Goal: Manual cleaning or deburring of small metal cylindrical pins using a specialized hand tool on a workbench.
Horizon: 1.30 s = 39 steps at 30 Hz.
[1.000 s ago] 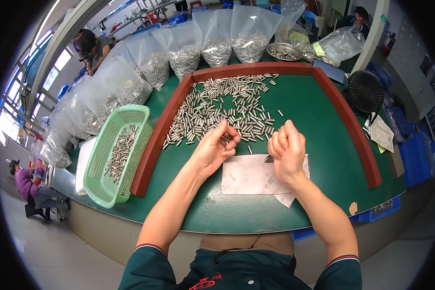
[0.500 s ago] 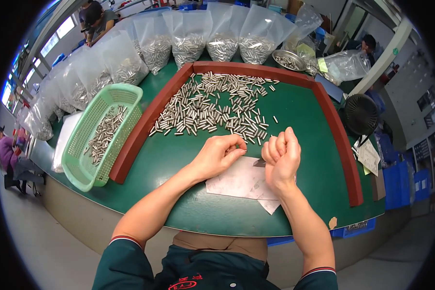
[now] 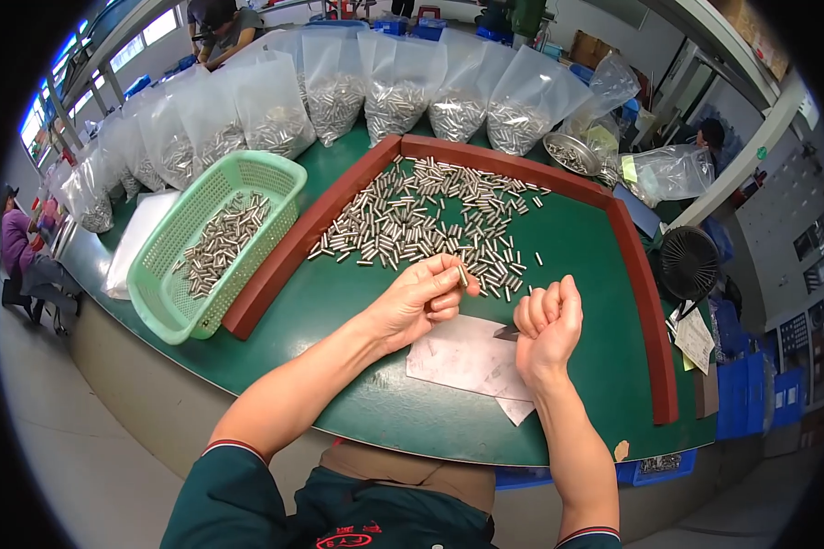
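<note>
My left hand (image 3: pixel 419 300) is closed, with a short metal pin (image 3: pixel 462 275) pinched upright between thumb and fingers. It hovers at the near edge of a loose heap of similar metal pins (image 3: pixel 403 224) on the green table. To its right, my right hand (image 3: pixel 549 331) is curled round a tool whose handle is hidden in the fist. Only a dark, flat, pointed blade (image 3: pixel 506 333) sticks out toward the left. Below both hands lies a smudged white paper sheet (image 3: pixel 458 361), with a second piece partly under it.
Dark red bars (image 3: pixel 279 265) border the green tabletop (image 3: pixel 577 247). Left of them stands a pale green plastic basket (image 3: pixel 160 274) partly filled with pins. Clear bags of pins (image 3: pixel 398 101) line the back. A metal bowl (image 3: pixel 572 154) and a black fan (image 3: pixel 688 263) sit at the right.
My left hand has turned and lifted slightly, so the pin in its fingertips now shows. My right hand keeps its grip on the blade. The whole view has shifted a little.
</note>
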Available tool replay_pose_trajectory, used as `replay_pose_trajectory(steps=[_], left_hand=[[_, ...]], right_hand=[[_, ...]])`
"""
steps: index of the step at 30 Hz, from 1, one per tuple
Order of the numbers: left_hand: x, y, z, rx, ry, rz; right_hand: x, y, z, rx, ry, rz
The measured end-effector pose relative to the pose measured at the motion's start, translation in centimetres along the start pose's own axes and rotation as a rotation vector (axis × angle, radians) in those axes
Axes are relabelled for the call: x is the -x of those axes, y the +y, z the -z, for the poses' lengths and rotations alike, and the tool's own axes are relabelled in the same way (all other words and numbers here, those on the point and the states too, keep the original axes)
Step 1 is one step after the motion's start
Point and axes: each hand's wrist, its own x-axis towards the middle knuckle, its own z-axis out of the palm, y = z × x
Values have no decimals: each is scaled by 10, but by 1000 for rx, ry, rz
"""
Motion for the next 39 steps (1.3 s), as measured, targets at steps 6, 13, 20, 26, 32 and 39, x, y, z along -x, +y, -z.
replay_pose_trajectory(steps=[6, 13, 20, 26, 32, 39], left_hand=[[-1, -3, 10, 42, 6, 10], [-2, -5, 14, 97, -69, 30], [-1, -7, 11, 48, -95, 27], [-1, -5, 11, 83, -71, 88], [1, -1, 4, 80, 21, 108], [2, 6, 4, 110, 200, 131]], right_hand=[[-1, 0, -1, 15, 3, -1], [-1, -1, -1, 14, 14, 3], [-1, -1, 0, 1, 4, -8], [-1, -2, 0, 10, -3, -6], [0, -3, -1, 17, 1, -16], [-2, -2, 0, 11, 7, -26]])
